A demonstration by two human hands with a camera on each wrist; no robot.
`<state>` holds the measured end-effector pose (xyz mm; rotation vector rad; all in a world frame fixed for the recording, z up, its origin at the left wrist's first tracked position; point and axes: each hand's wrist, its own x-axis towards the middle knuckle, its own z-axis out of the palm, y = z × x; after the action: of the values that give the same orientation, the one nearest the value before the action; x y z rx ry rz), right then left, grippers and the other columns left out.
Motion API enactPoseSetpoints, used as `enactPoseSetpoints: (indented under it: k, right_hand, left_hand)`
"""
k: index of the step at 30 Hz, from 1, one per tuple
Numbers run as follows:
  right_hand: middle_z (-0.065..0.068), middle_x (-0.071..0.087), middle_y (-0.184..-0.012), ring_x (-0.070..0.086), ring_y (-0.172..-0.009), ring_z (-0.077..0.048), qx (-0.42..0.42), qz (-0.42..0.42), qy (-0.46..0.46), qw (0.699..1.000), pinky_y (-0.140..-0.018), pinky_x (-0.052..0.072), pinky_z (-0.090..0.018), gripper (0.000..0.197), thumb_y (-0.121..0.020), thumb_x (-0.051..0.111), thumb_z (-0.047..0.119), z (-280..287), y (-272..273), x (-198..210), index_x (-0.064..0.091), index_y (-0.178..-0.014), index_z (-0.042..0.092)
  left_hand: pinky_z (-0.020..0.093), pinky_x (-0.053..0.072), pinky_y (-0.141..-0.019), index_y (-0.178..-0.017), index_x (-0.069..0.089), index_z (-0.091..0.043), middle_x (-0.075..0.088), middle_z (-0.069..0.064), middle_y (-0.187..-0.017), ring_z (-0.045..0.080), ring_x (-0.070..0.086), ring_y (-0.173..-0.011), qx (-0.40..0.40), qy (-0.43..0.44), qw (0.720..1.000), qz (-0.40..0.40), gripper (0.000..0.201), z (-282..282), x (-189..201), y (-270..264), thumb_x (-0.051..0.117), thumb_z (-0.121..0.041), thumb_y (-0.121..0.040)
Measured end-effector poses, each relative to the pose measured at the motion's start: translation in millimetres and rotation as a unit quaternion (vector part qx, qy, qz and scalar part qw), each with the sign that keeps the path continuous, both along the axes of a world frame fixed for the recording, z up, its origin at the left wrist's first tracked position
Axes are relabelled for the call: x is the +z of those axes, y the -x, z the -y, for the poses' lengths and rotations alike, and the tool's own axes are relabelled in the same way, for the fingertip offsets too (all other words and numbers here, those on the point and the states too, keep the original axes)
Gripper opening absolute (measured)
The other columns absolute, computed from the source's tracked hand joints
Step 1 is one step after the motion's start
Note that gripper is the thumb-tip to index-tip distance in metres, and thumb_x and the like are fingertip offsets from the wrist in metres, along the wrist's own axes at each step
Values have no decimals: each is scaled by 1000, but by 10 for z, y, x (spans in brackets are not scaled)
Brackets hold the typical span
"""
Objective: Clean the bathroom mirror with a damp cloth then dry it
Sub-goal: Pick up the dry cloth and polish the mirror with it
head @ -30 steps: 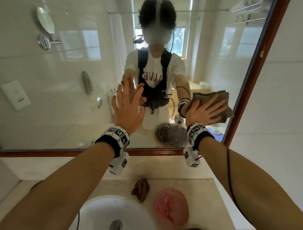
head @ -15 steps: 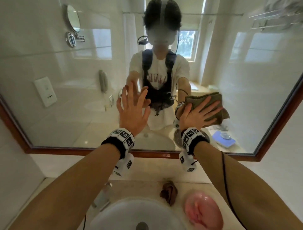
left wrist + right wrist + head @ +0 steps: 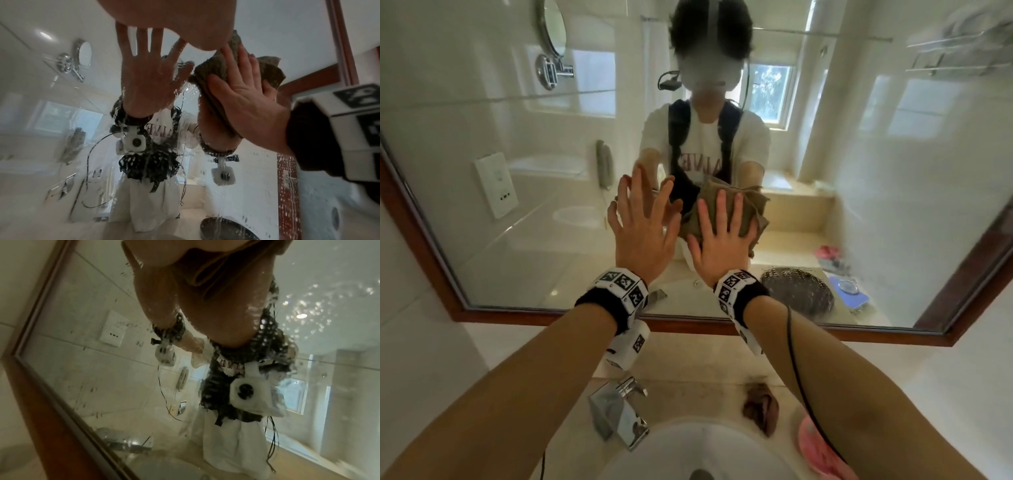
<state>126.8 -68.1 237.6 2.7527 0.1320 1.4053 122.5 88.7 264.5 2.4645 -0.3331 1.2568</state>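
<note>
The bathroom mirror has a brown wooden frame and fills the wall ahead. My left hand lies flat on the glass with its fingers spread and holds nothing. Close to its right, my right hand presses an olive-brown cloth flat against the glass with straight fingers. In the left wrist view the right hand covers the folded cloth. Water droplets and streaks speckle the glass below both hands. In the right wrist view the cloth shows under my palm.
Below the mirror is a beige counter with a white basin and a chrome faucet. A dark brown cloth and a pink item lie right of the basin. The mirror's lower frame runs just under my wrists.
My right hand has slid the cloth leftward across the glass, from near the mirror's right edge to beside my left hand. The left hand has stayed flat on the glass.
</note>
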Motion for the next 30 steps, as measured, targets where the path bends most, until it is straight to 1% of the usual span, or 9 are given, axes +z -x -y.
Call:
enactPoseSetpoints:
  k: [2,5,8,13,16,17,21,25,30]
  right_hand:
    - [-10,16,-160,5,-146,-35,18,-5,39,999,-111,-5,-60,68,-94,34,55,83,27,-4,16,-152,27]
    - [-5,17,-160,6,-147,-30,52,-16,112,992,-111,10,-61,64,-95,38,55,330,81,-38,20,-151,31]
    - [-3,18,-160,7,-147,-28,51,-14,118,992,-111,11,-59,63,-95,37,56,611,132,-8,21,-151,33]
    - [-6,17,-160,7,-146,-32,10,14,42,999,-110,4,-63,65,-94,34,58,1170,189,13,21,-151,31]
    - [-11,17,-159,8,-146,-37,-33,35,-30,998,-111,-13,-61,67,-94,29,59,1405,216,-23,20,-152,28]
    - [-12,16,-159,9,-146,-38,-48,37,-54,997,-112,-11,-62,68,-93,29,60,1443,226,-45,19,-152,27]
    - [-17,14,-159,10,-145,-41,-93,41,-145,984,-110,9,-66,71,-93,34,56,1337,247,-113,15,-153,23]
    - [-25,16,-156,13,-143,-47,-124,48,-276,952,-109,12,-65,72,-93,32,51,956,172,-81,15,-151,13]
    - [-24,18,-156,15,-143,-47,-158,77,-419,891,-109,18,-66,74,-95,12,57,396,-1,83,18,-151,9]
  left_hand:
    - [61,20,-114,-153,28,-31,10,17,-164,37,10,-150,5,4,1000,0,56,21,-8,-14,44,-48,-102]
    - [61,22,-113,-153,28,-32,11,17,-164,37,12,-150,16,-11,1000,-5,57,127,-47,25,43,-50,-101]
    - [62,22,-114,-153,28,-31,10,16,-164,38,11,-150,15,-29,999,-18,57,262,-61,64,42,-50,-101]
    - [61,17,-116,-154,24,-32,4,15,-165,36,5,-151,5,-42,999,-34,58,480,21,158,39,-50,-101]
    - [60,15,-117,-154,23,-33,2,14,-165,35,3,-151,1,-51,998,-41,57,566,48,217,34,-51,-102]
    - [61,15,-117,-155,22,-34,2,14,-165,35,3,-151,1,-53,998,-41,57,572,43,224,33,-51,-102]
    - [63,18,-115,-155,20,-34,3,15,-165,37,6,-151,2,-53,998,-24,59,479,19,207,35,-50,-101]
    - [62,20,-114,-155,19,-35,5,15,-165,37,7,-151,22,-50,998,-15,58,248,32,187,31,-52,-101]
    - [61,21,-114,-156,19,-35,8,16,-165,37,10,-150,37,-45,998,-11,58,-203,19,156,31,-51,-102]
